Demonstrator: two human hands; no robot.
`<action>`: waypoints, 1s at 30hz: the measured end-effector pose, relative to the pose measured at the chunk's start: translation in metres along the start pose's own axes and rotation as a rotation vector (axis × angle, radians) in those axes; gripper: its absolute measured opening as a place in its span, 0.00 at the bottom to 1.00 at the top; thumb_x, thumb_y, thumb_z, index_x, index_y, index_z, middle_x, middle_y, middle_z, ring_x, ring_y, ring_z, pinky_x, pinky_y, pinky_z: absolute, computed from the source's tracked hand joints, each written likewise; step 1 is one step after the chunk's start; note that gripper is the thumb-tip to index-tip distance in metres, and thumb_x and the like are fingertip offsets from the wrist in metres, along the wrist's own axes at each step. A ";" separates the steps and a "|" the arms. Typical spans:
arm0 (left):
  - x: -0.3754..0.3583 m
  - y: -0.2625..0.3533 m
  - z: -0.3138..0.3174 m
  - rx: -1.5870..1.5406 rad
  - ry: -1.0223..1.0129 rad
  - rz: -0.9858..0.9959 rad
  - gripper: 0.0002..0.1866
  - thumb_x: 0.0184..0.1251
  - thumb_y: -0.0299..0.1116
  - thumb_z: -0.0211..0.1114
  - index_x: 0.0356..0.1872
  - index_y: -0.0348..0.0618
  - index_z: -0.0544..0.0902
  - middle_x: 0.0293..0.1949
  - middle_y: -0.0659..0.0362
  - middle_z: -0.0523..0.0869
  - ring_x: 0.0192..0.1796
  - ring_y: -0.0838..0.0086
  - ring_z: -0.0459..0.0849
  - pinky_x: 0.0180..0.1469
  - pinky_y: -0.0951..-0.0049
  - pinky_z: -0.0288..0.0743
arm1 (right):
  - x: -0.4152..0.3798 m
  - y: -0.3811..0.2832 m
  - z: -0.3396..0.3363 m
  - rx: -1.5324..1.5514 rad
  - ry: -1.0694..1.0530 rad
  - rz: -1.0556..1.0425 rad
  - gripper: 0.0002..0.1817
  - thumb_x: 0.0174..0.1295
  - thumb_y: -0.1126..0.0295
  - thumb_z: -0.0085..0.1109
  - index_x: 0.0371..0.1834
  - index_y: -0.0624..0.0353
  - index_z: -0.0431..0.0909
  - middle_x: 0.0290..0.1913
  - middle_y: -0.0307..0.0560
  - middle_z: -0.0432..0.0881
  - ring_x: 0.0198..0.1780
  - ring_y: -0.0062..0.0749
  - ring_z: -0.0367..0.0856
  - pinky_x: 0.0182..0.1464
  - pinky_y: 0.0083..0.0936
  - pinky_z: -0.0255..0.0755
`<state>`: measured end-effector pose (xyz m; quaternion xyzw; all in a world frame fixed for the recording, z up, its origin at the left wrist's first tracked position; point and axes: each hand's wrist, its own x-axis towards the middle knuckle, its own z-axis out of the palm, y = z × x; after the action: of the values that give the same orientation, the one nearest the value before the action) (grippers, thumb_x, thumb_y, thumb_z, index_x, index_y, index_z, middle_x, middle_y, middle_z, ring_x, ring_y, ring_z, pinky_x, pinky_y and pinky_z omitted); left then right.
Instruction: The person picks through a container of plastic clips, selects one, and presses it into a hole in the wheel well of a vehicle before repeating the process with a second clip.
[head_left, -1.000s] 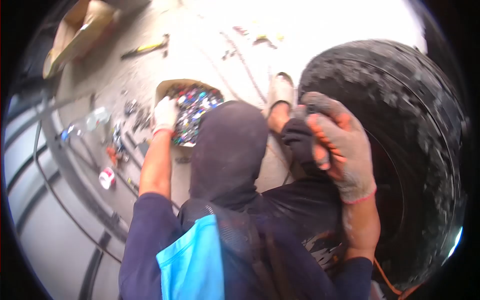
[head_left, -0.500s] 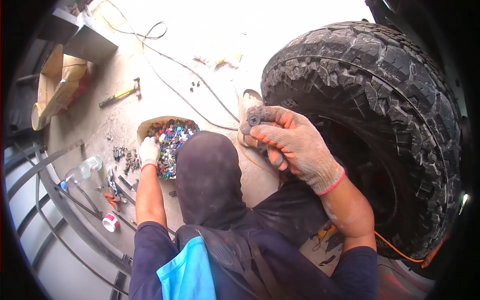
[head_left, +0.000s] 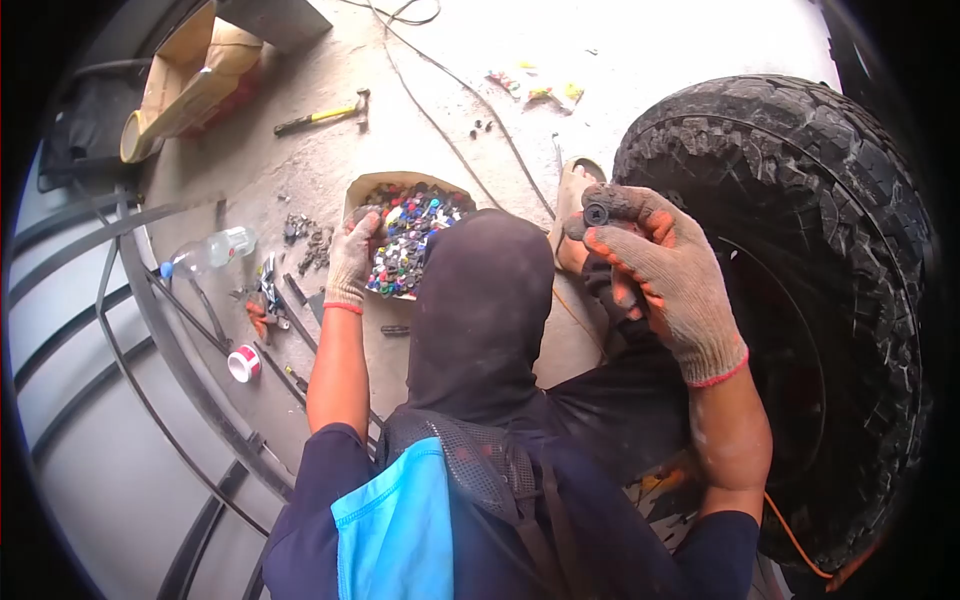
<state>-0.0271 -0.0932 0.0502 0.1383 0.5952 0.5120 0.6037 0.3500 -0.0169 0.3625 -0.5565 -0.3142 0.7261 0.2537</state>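
My right hand [head_left: 675,270], in a dirty orange-palmed knit glove, is raised beside the tire. Its thumb and fingers pinch a round black plastic clip [head_left: 597,215] with a cross-shaped recess facing me. My left hand [head_left: 350,262], gloved likewise, is at the left side of a cardboard box [head_left: 360,190]. Its fingers are curled, and whatever they hold is hidden. Many small plastic clips [head_left: 410,235] in black, white, blue, red and green fill the box. A dark hood [head_left: 482,300] covers part of the box's right side.
A large knobbly tire [head_left: 780,130] stands at right, near a sandaled foot [head_left: 572,205]. On the concrete lie a yellow-handled hammer [head_left: 322,113], loose dark clips [head_left: 315,245], pliers [head_left: 262,312], a plastic bottle [head_left: 215,250], a tape roll [head_left: 243,363] and a cable [head_left: 440,125].
The view has shifted, so the scene sits further right. My left hand has drawn back from over the clips toward the box's left edge, fingers curled. My right hand still pinches the clip.
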 end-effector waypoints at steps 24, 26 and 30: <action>-0.029 -0.061 0.014 1.172 0.115 -0.042 0.18 0.68 0.47 0.65 0.51 0.50 0.90 0.54 0.49 0.89 0.60 0.54 0.85 0.64 0.55 0.75 | -0.012 0.015 0.009 -0.225 0.048 -0.004 0.18 0.62 0.75 0.68 0.55 0.67 0.81 0.42 0.44 0.89 0.23 0.12 0.75 0.24 0.11 0.65; -0.031 -0.056 0.018 1.190 0.126 -0.037 0.19 0.67 0.48 0.66 0.51 0.49 0.89 0.54 0.49 0.88 0.60 0.54 0.85 0.64 0.55 0.75 | -0.011 0.014 0.012 -0.242 0.029 0.004 0.18 0.62 0.76 0.68 0.55 0.67 0.81 0.43 0.46 0.89 0.25 0.12 0.77 0.25 0.11 0.67; -0.030 -0.048 0.014 1.178 0.149 -0.009 0.18 0.67 0.46 0.69 0.49 0.47 0.90 0.53 0.47 0.88 0.60 0.54 0.84 0.64 0.54 0.75 | -0.012 0.009 0.020 -0.288 0.009 0.026 0.18 0.62 0.77 0.68 0.56 0.67 0.81 0.44 0.48 0.90 0.32 0.13 0.81 0.28 0.11 0.71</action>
<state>0.0133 -0.1315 0.0334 0.4113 0.8204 0.1009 0.3842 0.3331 -0.0347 0.3673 -0.5943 -0.4070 0.6742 0.1630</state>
